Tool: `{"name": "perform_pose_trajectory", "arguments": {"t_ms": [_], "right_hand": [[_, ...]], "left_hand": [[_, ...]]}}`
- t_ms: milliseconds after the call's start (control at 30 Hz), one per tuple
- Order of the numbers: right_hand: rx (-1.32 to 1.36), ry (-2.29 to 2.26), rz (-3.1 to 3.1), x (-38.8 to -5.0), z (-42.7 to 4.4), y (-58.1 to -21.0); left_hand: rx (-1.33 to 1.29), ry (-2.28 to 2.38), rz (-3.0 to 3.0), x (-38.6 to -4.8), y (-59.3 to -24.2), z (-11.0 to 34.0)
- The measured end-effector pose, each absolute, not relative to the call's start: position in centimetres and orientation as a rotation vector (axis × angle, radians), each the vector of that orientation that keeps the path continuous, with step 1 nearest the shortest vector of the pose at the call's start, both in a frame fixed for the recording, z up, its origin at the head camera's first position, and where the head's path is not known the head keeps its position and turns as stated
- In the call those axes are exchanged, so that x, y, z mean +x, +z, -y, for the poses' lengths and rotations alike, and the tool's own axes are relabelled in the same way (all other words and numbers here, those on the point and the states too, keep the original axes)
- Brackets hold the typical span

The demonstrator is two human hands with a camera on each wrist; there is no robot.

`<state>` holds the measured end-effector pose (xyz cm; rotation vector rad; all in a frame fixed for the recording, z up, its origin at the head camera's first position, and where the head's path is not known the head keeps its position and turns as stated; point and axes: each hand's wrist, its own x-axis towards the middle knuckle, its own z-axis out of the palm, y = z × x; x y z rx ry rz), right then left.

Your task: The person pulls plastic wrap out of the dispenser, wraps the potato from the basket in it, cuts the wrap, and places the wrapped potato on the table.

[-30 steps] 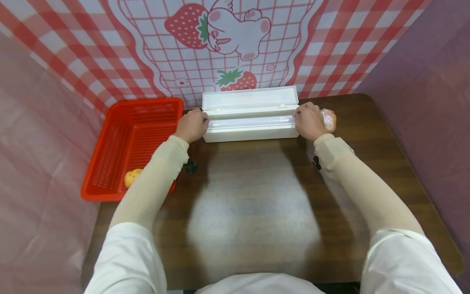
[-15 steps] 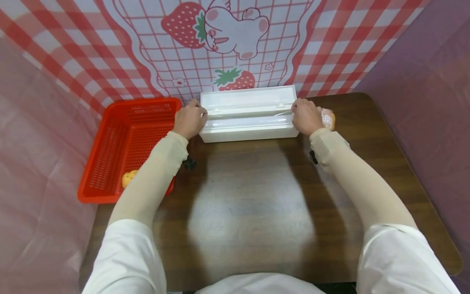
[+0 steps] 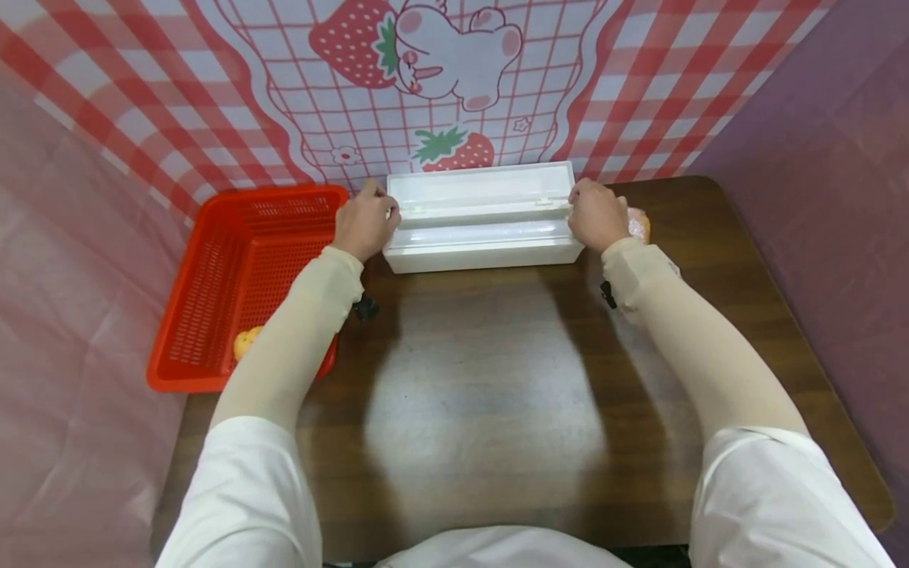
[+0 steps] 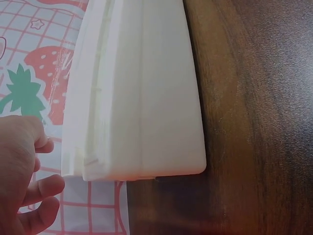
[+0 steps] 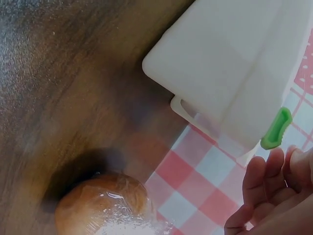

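A white cling film dispenser [image 3: 483,256] lies at the back of the table, its lid [image 3: 483,185] raised. Inside is a roll of clear cling film [image 3: 490,231]. At its left end my left hand [image 3: 364,223] pinches the film's edge with curled fingers; a thin sheet of film [image 4: 59,83] glints near them in the left wrist view. My right hand [image 3: 599,214] pinches the film at the right end, close to a green slider [image 5: 277,129]. The film between the hands is hard to see. Beside the right hand sits a bun [image 5: 102,203] in clear wrap.
A red plastic basket [image 3: 202,308] stands at the left, partly under the left forearm, with a yellow bun-like item [image 3: 245,342] in it. A checked strawberry-print cloth [image 3: 639,95] hangs right behind the dispenser. Brown wooden tabletop [image 3: 483,410] stretches toward the body.
Both hands have risen slightly and moved back toward the raised lid, from the dispenser's ends. The dispenser, basket and wrapped bun stay in place.
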<state>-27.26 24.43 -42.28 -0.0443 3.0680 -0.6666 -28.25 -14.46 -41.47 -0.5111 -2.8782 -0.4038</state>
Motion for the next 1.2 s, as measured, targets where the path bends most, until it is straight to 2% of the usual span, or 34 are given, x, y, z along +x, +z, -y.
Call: {"name": "perform_pose_trajectory", "arguments": {"t_ms": [1200], "right_hand": [[0.018, -0.727, -3.037, -27.8, -24.4, -40.0]], "left_hand": [[-0.526, -0.441, 2.828, -28.3, -40.3, 14.7]]}}
